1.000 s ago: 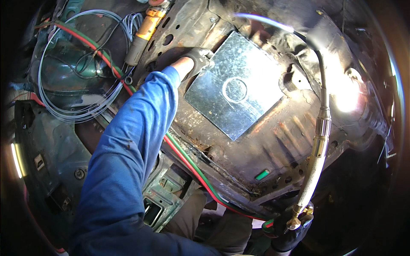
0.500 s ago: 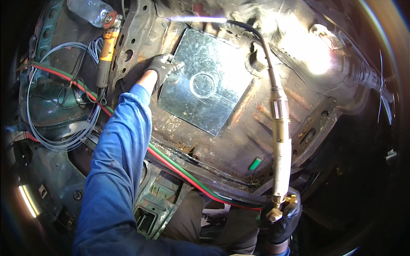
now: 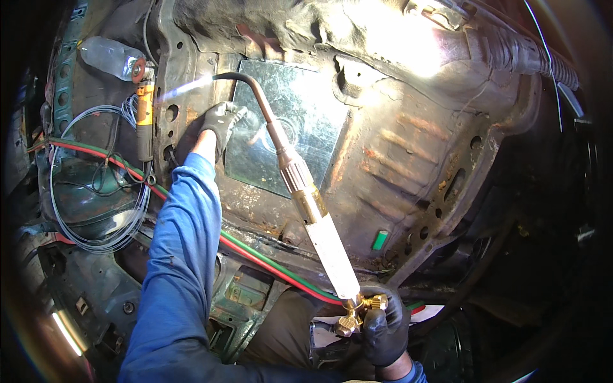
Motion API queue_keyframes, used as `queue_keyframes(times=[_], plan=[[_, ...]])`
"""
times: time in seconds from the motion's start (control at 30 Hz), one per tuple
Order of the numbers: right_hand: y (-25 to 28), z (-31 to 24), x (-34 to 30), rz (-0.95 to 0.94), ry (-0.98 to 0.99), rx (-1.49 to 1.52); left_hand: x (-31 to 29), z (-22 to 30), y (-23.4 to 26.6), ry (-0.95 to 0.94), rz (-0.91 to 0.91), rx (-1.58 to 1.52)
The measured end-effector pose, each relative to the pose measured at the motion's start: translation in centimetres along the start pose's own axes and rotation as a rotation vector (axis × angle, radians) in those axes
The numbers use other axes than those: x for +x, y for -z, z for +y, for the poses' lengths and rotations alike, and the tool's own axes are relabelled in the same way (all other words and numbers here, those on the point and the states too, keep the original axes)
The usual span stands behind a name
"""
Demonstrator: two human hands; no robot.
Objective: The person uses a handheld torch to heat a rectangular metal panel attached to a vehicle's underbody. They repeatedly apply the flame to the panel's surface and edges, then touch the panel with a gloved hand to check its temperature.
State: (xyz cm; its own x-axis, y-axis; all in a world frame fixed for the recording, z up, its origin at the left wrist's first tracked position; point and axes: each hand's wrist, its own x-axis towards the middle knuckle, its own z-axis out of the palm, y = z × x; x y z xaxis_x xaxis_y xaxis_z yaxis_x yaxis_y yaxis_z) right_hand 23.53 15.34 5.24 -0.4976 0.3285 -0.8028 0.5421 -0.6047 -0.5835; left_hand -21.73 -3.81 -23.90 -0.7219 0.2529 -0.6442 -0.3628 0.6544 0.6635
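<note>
A lit gas torch [image 3: 332, 255] slants up and left from my right hand [image 3: 387, 325], whose black-gloved fingers are closed around its valve end, by the brass knobs. From its bent tip, a pale blue-white flame [image 3: 184, 89] points left, toward the grinder. Beneath the torch lies a square, shiny metal sheet [image 3: 255, 163] marked with a circle, partly covered by the torch neck. My left hand [image 3: 220, 124], in a dark glove with grey fingers, grips the sheet's left edge. The sheet rests on a rusty vehicle floor panel [image 3: 377, 185].
A yellow-and-black angle grinder [image 3: 145, 118] stands at left, beside a clear plastic bottle [image 3: 108, 57]. Coiled grey wire [image 3: 54, 185] hangs near joined red and green hoses [image 3: 262, 258]. A small green cylinder [image 3: 380, 240] lies on the panel. Bright light glares at upper right.
The torch has swung left, so its flame now sits left of the sheet instead of above it. My right hand moved left with it. My left hand stays at the sheet's edge.
</note>
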Motion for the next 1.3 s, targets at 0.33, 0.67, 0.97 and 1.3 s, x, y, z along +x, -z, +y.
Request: queue_keyframes(times=[0.33,0.67,0.97,1.3], plan=[[-0.3,-0.1,0.0,-0.036,-0.002,0.022,0.6,-1.0,0.5,-0.027,0.075,0.248],[-0.8,-0.9,0.7,-0.055,0.030,0.019,1.5,-4.8,0.8,-0.079,0.156,0.108],[-1.9,-0.9,1.3,-0.016,0.008,-0.017,0.0,-3.2,-2.8,0.052,0.188,0.060],[-4.6,-2.2,1.5,-0.059,-0.060,-0.080,-2.8,0.0,-4.7,0.002,0.284,0.032]])
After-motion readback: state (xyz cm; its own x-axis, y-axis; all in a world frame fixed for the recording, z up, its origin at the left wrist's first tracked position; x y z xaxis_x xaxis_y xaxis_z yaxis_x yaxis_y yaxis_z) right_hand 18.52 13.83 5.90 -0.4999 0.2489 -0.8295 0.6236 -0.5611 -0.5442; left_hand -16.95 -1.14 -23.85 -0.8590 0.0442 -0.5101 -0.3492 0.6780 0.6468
